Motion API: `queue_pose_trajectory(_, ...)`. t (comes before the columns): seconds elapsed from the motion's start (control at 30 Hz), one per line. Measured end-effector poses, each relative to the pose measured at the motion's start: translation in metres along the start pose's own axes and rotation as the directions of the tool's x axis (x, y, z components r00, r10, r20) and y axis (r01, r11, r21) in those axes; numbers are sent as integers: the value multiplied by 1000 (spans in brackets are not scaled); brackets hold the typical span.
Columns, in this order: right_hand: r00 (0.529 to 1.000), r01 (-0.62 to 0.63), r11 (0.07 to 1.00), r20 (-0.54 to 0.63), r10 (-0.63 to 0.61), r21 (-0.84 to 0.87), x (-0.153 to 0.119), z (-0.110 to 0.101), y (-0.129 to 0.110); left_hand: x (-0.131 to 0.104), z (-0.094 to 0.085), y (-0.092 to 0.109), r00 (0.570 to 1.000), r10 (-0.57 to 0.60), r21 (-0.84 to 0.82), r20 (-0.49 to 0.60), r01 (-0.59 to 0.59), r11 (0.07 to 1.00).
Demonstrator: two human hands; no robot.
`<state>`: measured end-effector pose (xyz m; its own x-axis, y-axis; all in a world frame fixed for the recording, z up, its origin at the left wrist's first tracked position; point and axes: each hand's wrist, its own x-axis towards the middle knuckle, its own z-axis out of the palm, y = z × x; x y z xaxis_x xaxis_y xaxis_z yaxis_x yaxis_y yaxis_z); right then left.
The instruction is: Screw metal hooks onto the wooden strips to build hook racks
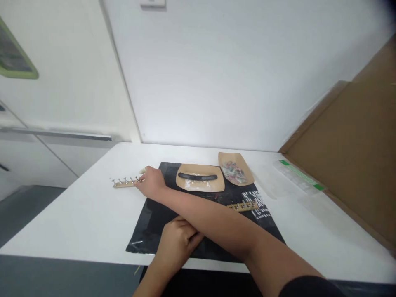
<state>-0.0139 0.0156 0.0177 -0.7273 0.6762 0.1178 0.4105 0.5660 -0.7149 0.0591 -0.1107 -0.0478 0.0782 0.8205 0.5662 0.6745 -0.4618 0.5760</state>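
Note:
My right hand [152,181] reaches across to the left, its fingers closed at the right end of a pale wooden strip [124,184] with several upright metal pins. A small off-white piece [142,170] shows at its fingertips; I cannot tell what it is. My left hand [179,237] is curled low over the black mat [145,231], beneath my right forearm. The forearm hides part of its fingers, so whatever they hold cannot be made out. Another pinned wooden strip [243,207] lies on the mat's right side, partly covered by the forearm.
A cardboard tray [220,183] holds small white pieces and a curved black bar [198,177]. Behind it, a second tray [229,156] contains small plastic-wrapped pieces. White bits [261,210] lie at the mat's right. A clear green-ended case [298,177] is beside the cardboard panel [349,156].

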Motion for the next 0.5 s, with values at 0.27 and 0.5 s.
queue_pose_trajectory(0.27, 995, 48, 983, 94, -32, -176, 34, 3, -36, 5, -3, 8, 995, -98, 0, 9, 98, 995)
queue_pose_trajectory(0.5, 989, 127, 942, 113, -96, -311, 12, -91, -23, 3, -1, 4, 997, -62, -5, -37, 62, 998)
